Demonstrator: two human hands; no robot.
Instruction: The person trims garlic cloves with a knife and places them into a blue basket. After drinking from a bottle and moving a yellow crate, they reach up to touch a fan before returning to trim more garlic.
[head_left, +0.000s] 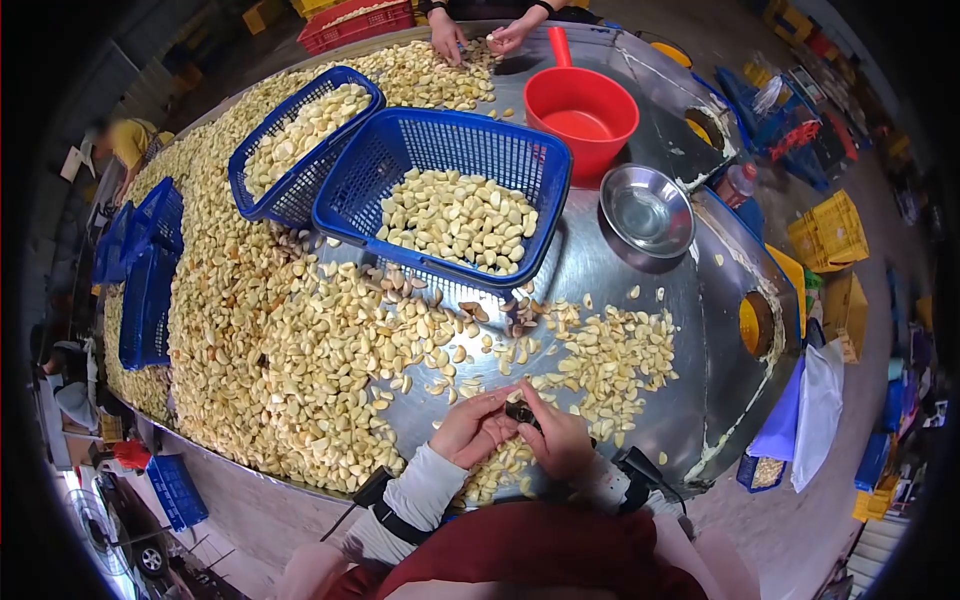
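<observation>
Bench (690, 420): bare metal on the right, cloves (320, 400) piled high on the left, looser ones near the person.
Basket (350, 180): blue, cloves inside, straight ahead.
Right hand (564, 442): fingers clamped round the tool (519, 411), and it's close work!
Left hand (466, 432): fingers curled beside it; clove gripped? Cannot tell.
Tool: dark, between both palms; handling now seemingly calls for steadiness.

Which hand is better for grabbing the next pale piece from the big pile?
Probably the left hand. It is nearer the big pile, while the right hand seems busy gripping a small dark tool. I can't tell if the left already holds a piece.
</observation>
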